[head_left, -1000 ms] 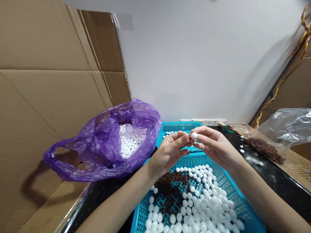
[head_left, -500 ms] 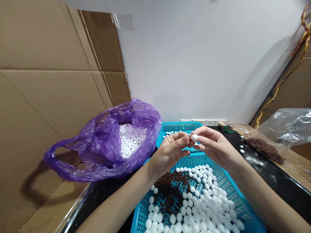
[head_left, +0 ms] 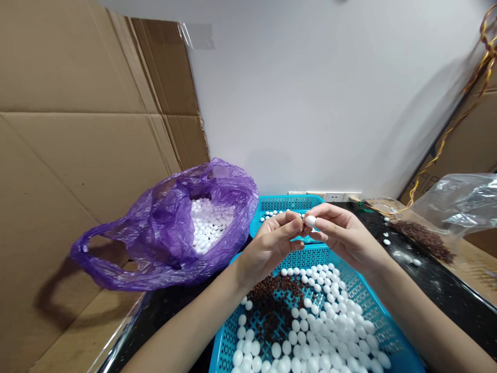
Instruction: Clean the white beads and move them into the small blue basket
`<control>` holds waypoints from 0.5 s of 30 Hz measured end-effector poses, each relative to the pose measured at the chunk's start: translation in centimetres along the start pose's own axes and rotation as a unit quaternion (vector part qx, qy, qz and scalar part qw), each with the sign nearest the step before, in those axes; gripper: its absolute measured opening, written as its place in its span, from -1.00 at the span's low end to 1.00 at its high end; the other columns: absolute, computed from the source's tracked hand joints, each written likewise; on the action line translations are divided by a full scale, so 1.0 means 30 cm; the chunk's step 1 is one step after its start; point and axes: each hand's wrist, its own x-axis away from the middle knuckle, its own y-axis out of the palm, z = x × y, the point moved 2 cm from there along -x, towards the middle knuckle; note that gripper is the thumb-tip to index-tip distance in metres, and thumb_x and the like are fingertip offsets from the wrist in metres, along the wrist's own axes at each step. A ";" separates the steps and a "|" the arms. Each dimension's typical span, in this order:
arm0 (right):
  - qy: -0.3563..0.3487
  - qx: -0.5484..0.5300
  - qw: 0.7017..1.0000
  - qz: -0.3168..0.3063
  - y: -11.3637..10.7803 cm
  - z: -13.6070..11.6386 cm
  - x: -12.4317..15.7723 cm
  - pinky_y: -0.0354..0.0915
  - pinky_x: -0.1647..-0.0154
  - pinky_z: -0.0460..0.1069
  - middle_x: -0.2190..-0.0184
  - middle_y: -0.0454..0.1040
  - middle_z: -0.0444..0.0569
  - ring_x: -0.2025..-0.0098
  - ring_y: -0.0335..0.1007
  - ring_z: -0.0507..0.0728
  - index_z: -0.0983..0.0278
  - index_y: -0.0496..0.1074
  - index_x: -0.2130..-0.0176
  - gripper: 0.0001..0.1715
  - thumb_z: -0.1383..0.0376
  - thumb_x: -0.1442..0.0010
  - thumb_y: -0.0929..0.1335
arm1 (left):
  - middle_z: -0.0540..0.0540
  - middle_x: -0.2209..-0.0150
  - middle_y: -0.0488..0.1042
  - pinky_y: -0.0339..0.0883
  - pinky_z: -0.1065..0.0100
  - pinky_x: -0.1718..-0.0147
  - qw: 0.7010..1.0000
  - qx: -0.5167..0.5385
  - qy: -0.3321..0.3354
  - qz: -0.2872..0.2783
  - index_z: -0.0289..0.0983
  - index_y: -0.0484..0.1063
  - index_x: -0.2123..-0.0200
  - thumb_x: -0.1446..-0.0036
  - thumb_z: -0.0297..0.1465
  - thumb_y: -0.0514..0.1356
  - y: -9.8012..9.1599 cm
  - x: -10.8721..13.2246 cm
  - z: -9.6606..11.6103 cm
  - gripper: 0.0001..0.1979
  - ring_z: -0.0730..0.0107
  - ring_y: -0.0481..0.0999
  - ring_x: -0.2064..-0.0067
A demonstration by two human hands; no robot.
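My right hand (head_left: 344, 230) pinches a small white egg-shaped piece (head_left: 310, 221) between thumb and fingers. Against it, my left hand (head_left: 277, 233) is closed on a small reddish-brown piece (head_left: 304, 226), mostly hidden by the fingertips. Both hands meet above the far rim of a blue plastic basket (head_left: 388, 316). Inside that basket lie many white egg-shaped pieces (head_left: 330, 331) and a heap of small dark brown pieces (head_left: 274, 305).
Left of the basket, a purple plastic bag (head_left: 155, 248) gapes open over more white pieces. Behind stands a second blue basket (head_left: 289, 201). To the right, brown pieces (head_left: 423, 240) lie by a clear plastic bag (head_left: 462, 202). Cardboard (head_left: 77, 155) rises at left.
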 end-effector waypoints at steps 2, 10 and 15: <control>0.002 -0.002 1.000 0.005 -0.001 0.003 -0.001 0.39 0.27 -0.16 0.44 0.52 -0.16 0.37 0.45 -0.04 0.17 0.54 0.36 -0.96 0.31 -0.07 0.44 | -0.01 0.41 0.36 0.30 0.54 0.39 1.000 0.001 -0.002 0.006 -0.33 0.44 0.44 -0.04 -0.39 0.28 0.002 0.000 0.000 -0.88 0.55 0.37 0.33; -0.002 0.007 1.000 0.025 -0.005 0.007 -0.001 0.37 0.29 -0.19 0.44 0.53 -0.17 0.34 0.47 -0.05 0.17 0.54 0.38 -0.95 0.29 -0.04 0.46 | 0.00 0.42 0.37 0.30 0.54 0.39 0.999 0.040 -0.005 0.018 -0.35 0.44 0.42 -0.03 -0.42 0.29 0.012 0.001 -0.007 -0.88 0.58 0.39 0.36; -0.001 0.017 0.999 0.034 -0.004 0.012 -0.002 0.38 0.26 -0.15 0.43 0.54 -0.17 0.32 0.47 -0.03 0.15 0.54 0.36 -0.94 0.29 -0.04 0.46 | 0.01 0.42 0.35 0.27 0.53 0.39 0.998 0.065 -0.007 0.024 -0.35 0.39 0.42 -0.04 -0.45 0.28 0.015 -0.001 -0.007 -0.89 0.59 0.37 0.36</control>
